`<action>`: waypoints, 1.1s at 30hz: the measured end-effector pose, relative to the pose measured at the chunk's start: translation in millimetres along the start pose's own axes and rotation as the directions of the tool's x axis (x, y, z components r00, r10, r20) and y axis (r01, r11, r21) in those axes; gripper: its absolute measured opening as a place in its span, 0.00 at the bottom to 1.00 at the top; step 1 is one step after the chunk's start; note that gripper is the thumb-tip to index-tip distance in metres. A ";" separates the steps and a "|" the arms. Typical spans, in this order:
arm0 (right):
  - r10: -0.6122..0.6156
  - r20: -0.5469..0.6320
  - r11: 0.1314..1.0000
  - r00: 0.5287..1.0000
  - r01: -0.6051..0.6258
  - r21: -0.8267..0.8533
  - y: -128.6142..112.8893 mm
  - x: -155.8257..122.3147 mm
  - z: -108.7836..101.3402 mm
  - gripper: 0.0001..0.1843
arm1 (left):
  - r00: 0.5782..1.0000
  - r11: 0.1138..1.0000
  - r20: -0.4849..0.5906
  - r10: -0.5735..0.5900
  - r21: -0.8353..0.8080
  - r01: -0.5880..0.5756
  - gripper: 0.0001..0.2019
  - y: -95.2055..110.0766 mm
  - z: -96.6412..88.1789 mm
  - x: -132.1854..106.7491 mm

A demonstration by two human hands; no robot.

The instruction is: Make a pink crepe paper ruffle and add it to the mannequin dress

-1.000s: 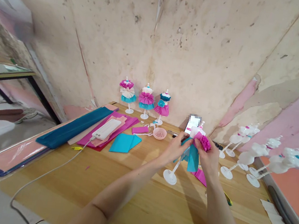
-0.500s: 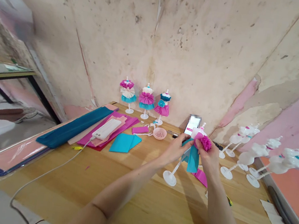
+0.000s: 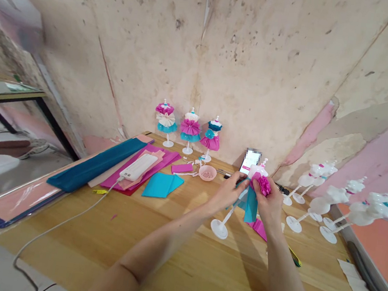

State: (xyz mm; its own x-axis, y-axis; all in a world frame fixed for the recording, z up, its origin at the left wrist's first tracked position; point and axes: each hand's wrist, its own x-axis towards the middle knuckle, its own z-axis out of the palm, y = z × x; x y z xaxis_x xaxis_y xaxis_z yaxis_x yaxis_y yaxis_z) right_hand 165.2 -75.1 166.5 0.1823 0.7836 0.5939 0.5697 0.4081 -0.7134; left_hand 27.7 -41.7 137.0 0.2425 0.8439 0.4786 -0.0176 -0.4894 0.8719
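Note:
A white doll-dress form on a stand is tilted between my hands, with its round base just above or on the wooden tabletop. My left hand grips the form's middle and a strip of teal crepe paper that hangs down as a skirt. My right hand pinches a gathered pink crepe-paper ruffle against the form's far side. A phone stands behind my hands, its screen partly blurred.
Several finished paper dresses stand at the wall. To the left lie a power bank, teal paper and a pink bowl. Bare white forms stand at right, beside the table's right edge.
The pink ruffle and my right hand have shifted slightly left, toward my left hand. The form's base has moved a little left too.

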 end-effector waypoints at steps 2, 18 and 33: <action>-0.026 -0.009 0.999 1.000 0.026 -0.045 -1.6 -1.1 0.8 0.15 | 1.000 1.000 -0.003 -0.001 -0.004 0.001 0.14 1.2 -0.7 0.2; -0.107 -0.017 0.963 0.994 0.099 -0.249 -5.2 -5.0 1.7 0.11 | 0.999 0.999 -0.005 -0.044 -0.011 0.044 0.17 2.3 0.6 -1.1; 0.211 0.122 0.953 0.970 -0.232 0.193 1.3 -0.4 -1.6 0.19 | 0.996 0.999 -0.078 -0.037 -0.028 0.035 0.13 1.5 -4.0 1.8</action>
State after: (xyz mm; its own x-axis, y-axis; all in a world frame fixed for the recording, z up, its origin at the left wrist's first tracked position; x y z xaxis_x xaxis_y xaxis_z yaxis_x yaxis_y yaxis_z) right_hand 167.2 -75.6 165.8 0.1993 0.9033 0.3799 0.3458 0.2979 -0.8898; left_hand 24.3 -40.1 139.6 0.1669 0.8760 0.4525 -0.0363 -0.4531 0.8907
